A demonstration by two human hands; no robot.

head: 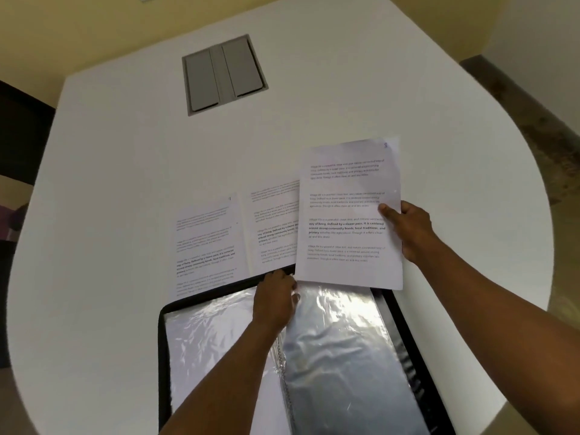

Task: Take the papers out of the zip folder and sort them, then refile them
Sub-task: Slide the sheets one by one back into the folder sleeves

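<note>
Printed sheet (348, 215) lifted above the zip folder (405, 334), right hand (408, 229) grip pinching its right edge.

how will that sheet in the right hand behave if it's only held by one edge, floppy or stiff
Probably floppy: the sheet is one thin page, pinched at its right edge by the right hand. It looks light, so a quick move may make it flutter or bend. Laid on the white table, it would likely slide easily.
</note>
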